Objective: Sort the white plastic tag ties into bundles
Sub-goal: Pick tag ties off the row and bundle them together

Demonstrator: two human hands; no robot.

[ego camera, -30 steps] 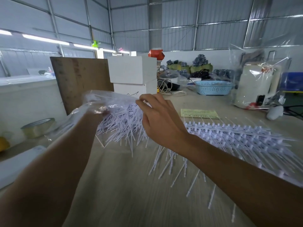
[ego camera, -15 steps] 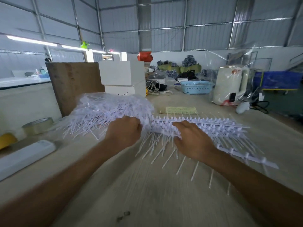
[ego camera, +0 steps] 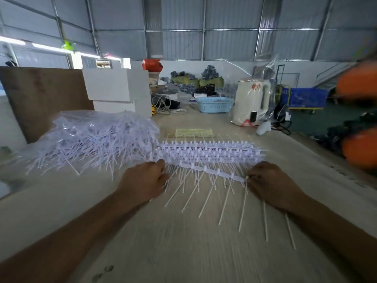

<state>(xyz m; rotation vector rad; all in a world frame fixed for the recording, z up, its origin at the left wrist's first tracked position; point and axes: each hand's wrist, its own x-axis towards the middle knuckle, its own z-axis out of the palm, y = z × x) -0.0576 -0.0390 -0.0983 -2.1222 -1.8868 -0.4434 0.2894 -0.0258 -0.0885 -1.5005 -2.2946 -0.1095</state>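
A clear plastic bag of loose white tag ties (ego camera: 98,135) lies on the wooden table (ego camera: 183,242) at the left. To its right, several strips of tag ties (ego camera: 210,152) lie stacked side by side. The nearest strip (ego camera: 212,170) stretches between my hands, its thin tails pointing toward me. My left hand (ego camera: 146,180) holds the strip's left end with curled fingers. My right hand (ego camera: 265,180) pinches its right end.
Behind the ties lie a yellow-green paper slip (ego camera: 193,132), white boxes (ego camera: 116,88), a brown board (ego camera: 40,99), a blue basket (ego camera: 214,104) and a bagged white kettle (ego camera: 251,103). Orange shapes (ego camera: 359,152) blur at the right edge.
My left hand let go of the bag of ties and moved right to the strips. My right hand slid right. Both now hold the ends of the nearest strip.
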